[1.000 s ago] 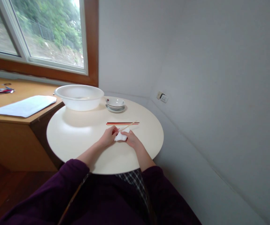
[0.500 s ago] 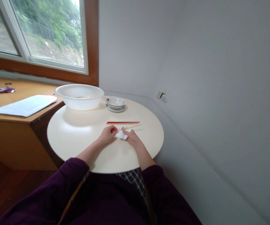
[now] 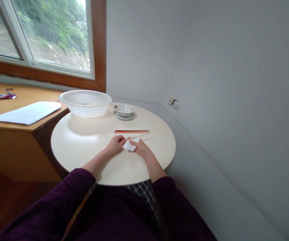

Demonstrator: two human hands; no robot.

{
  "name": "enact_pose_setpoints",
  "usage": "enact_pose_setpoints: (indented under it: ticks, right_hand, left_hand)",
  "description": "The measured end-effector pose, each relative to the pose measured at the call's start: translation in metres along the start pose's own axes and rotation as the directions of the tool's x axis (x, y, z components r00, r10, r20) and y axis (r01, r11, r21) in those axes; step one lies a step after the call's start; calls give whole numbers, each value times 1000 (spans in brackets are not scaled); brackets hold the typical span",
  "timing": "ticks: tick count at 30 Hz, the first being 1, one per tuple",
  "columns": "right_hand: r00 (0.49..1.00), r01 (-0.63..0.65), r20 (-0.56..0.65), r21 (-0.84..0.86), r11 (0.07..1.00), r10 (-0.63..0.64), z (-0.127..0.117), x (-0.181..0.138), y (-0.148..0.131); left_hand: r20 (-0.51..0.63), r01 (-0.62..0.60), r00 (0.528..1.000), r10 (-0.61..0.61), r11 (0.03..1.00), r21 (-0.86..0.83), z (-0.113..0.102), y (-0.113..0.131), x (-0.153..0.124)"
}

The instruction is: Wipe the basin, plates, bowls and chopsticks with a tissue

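My left hand (image 3: 116,144) pinches the left end of a pair of pale wooden chopsticks (image 3: 144,134), which point to the right and slightly away from me. My right hand (image 3: 140,147) is closed on a white cloth (image 3: 129,146) bunched against the chopsticks close to the left fingers. The cloth hides part of my right fingers. Just beyond my hands, red and dark chopsticks (image 3: 131,131) lie side by side on the round white table (image 3: 114,170).
A large translucent basin (image 3: 85,110) stands at the table's back left. Beside it sit stacked white bowls and a plate (image 3: 123,115). A wooden desk (image 3: 46,115) with white paper (image 3: 26,113) adjoins on the left. The wall (image 3: 222,100) rises close on the right.
My right hand and the cloth have shifted slightly left along the chopsticks, toward my left fingers. The left hand has hardly moved.
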State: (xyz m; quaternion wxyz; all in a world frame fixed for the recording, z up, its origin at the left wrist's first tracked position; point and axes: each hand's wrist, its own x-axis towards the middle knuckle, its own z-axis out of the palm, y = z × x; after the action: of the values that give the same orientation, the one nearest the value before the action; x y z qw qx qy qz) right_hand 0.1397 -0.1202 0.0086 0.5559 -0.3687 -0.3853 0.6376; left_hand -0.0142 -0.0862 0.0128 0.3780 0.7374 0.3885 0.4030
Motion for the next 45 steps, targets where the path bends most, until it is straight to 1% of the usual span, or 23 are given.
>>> enact_pose_setpoints:
  ticks: [4,9,14,19,22,26,31,38,45]
  right_hand:
    - [1000,10,5,7,1000,-10,1,0,0]
    - [999,40,-18,27,999,-39,2,2,1]
    - [995,86,-58,56,995,-82,0,5,1]
    - [990,115,-94,83,990,-107,-3,8,1]
    - [987,130,-106,96,987,-119,-5,10,2]
    - [983,155,-119,114,981,-141,-7,11,2]
    - [979,169,-136,130,977,-151,-8,10,0]
    - [974,180,-160,129,975,-158,-8,11,0]
    - [966,185,-204,106,977,-161,-7,12,-3]
  left_hand:
    - [14,32,999,-31,995,-97,0,1,1]
    - [1,118,993,-122,962,-248,0,3,2]
    - [-10,190,977,-215,885,-425,-3,3,5]
    - [-58,219,950,-306,789,-575,-9,1,10]
    - [-99,209,931,-351,737,-642,-12,-2,12]
    - [-171,165,900,-400,678,-717,-17,-5,14]
    - [-242,113,858,-454,626,-772,-22,-6,15]
    - [-296,66,819,-492,593,-802,-23,-5,16]
    - [-320,39,802,-505,579,-815,-26,-8,18]
